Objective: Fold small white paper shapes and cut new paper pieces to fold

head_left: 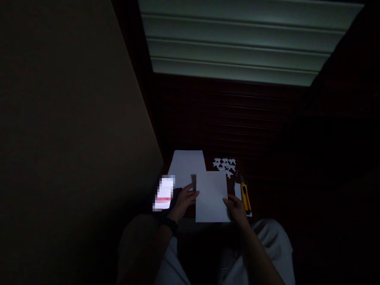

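A white sheet of paper (211, 198) is held upright at its two side edges, near the front of a small dark table. My left hand (186, 198) pinches the left edge, its thumb at the border and its other fingers spread toward the back. On the opposite edge, my right hand (236, 206) grips with the thumb on top and the fingers partly hidden. Behind and to the left lies a stack of white paper (186, 164). A yellow utility knife (245, 198) rests beside my right hand.
Several small white paper cutouts (225, 164) lie at the back right of the table. A lit phone (164, 193), its screen blurred, is left of my left hand. A wall (118, 118) rises close on the left, and a slatted panel (231, 47) stands ahead. The room is dark.
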{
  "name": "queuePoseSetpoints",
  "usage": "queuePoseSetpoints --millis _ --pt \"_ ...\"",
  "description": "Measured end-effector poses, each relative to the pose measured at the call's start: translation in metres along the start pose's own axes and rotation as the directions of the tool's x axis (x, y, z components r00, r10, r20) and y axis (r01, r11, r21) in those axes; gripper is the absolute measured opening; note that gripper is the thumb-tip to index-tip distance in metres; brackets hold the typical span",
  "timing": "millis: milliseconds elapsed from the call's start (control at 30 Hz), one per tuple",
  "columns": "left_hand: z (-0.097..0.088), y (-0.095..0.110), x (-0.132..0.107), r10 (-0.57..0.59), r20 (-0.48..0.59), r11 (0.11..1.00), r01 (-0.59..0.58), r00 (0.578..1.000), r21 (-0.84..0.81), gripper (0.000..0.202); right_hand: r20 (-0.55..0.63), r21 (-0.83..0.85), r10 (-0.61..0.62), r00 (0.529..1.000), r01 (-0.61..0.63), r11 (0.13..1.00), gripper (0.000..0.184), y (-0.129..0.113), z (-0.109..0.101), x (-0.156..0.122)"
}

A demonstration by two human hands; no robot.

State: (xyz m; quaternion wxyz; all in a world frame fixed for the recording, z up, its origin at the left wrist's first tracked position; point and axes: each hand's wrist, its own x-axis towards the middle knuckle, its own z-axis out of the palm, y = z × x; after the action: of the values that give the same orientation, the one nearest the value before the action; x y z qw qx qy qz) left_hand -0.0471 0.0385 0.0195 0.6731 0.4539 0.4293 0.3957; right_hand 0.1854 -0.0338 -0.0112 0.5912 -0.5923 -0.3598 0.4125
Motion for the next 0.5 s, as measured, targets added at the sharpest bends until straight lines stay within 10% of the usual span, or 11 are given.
queuePoseSetpoints --millis 200,500 --pt "0.002 -0.018 0.003 0.069 0.15 0.977 -0.097 0.986 0.189 0.05 -0.105 0.038 0.041 0.994 -0.037 0.999 0.041 0.001 -0.004 0.001" --pt "0.002 -0.026 0.003 0.024 0.019 0.968 -0.028 1.0 0.248 0.046 -0.225 0.084 0.086 0.971 -0.069 0.994 0.046 0.021 -0.009 0.008"
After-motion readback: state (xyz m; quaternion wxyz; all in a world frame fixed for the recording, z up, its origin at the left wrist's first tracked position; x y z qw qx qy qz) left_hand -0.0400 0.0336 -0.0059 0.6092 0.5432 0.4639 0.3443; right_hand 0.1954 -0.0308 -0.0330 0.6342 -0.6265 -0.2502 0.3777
